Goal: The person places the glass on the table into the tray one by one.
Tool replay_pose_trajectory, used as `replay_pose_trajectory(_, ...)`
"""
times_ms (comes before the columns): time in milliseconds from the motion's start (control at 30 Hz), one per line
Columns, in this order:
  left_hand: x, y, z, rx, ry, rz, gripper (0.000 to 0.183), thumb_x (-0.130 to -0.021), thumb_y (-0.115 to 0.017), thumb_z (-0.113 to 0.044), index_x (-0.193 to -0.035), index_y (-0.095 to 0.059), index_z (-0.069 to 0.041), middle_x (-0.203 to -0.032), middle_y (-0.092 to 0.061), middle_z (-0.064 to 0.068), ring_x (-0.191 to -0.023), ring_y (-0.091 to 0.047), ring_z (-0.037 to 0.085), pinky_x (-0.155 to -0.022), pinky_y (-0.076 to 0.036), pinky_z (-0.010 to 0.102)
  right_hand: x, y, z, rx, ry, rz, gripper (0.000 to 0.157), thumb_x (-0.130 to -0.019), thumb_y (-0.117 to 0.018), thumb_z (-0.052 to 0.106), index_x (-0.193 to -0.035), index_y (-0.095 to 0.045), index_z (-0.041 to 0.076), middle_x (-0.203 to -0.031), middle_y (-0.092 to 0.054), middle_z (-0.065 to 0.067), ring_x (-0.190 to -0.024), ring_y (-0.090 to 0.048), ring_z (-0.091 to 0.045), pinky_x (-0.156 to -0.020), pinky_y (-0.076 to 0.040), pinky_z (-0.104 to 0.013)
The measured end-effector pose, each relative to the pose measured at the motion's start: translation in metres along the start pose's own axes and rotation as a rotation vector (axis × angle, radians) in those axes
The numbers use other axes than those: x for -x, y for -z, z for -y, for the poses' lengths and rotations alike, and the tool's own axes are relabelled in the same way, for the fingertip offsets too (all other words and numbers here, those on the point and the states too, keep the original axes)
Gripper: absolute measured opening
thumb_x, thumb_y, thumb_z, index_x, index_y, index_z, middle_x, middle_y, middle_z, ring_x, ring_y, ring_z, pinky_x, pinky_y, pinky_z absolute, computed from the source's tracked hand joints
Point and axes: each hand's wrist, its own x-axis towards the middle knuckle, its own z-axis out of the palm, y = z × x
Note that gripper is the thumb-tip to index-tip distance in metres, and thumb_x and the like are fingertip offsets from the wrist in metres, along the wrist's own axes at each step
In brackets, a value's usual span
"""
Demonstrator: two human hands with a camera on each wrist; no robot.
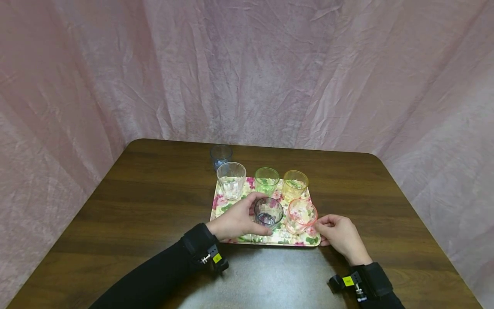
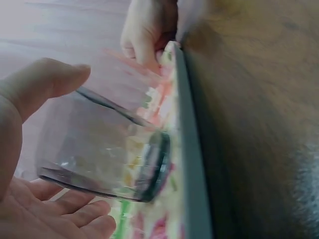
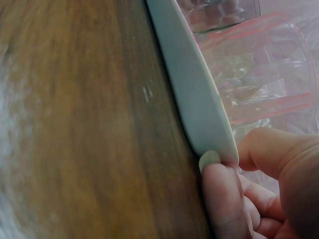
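On the floral tray (image 1: 285, 238) stands a dark grey tinted glass (image 1: 269, 213). My left hand (image 1: 241, 218) is spread around this glass, thumb on its near side and fingers on its far side. In the left wrist view the thumb (image 2: 65, 79) is close to its rim and the fingers lie loosely extended beside it. My right hand (image 1: 341, 236) pinches the near right corner of the tray between thumb and finger. Just left of that hand stands a pink-red rimmed glass (image 1: 302, 216), also seen in the right wrist view.
Along the tray's far side stand a clear glass (image 1: 231, 182), a green glass (image 1: 266, 180) and a yellow glass (image 1: 295, 185). A blue glass (image 1: 221, 157) is on the wooden table (image 1: 154, 189) behind the tray's far left corner. A pink curtain (image 1: 247, 73) hangs behind the table.
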Motion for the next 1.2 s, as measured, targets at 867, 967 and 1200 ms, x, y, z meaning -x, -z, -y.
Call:
replay_pose_trajectory(867,0.013,0.020,-0.047,-0.190,-0.108,-0.152,0.073,-0.076,-0.088,-0.032,-0.136,-0.049,-0.018,-0.135,-0.049,-0.009,-0.126,-0.041,0.013,-0.103,-0.039,0.046,0.000,0.001,0.001,0.071,-0.012,-0.018,0.015,-0.093,-0.069,0.017,-0.094,-0.071,0.001,-0.076,-0.067,-0.007,-0.059,-0.064,-0.020,-0.051,-0.057,-0.030)
replay_pose_trajectory(967,0.014,0.023,-0.052,-0.176,-0.126,-0.158,0.070,-0.078,-0.087,-0.027,-0.136,-0.049,-0.016,-0.135,-0.050,-0.007,-0.125,-0.043,0.014,-0.103,-0.039,0.046,0.000,0.001,0.001,0.071,-0.010,-0.016,0.015,-0.093,-0.069,0.017,-0.094,-0.071,0.001,-0.076,-0.066,-0.007,-0.059,-0.064,-0.020,-0.051,-0.057,-0.030)
replay_pose_trajectory(1200,0.023,0.028,-0.078,-0.165,-0.163,-0.193,0.067,-0.083,-0.083,-0.011,-0.139,-0.047,-0.004,-0.134,-0.051,0.005,-0.122,-0.046,0.020,-0.103,-0.040,0.047,0.000,0.001,0.001,0.069,-0.007,-0.017,0.015,-0.092,-0.069,0.016,-0.093,-0.071,0.001,-0.075,-0.067,-0.007,-0.058,-0.064,-0.020,-0.051,-0.057,-0.030)
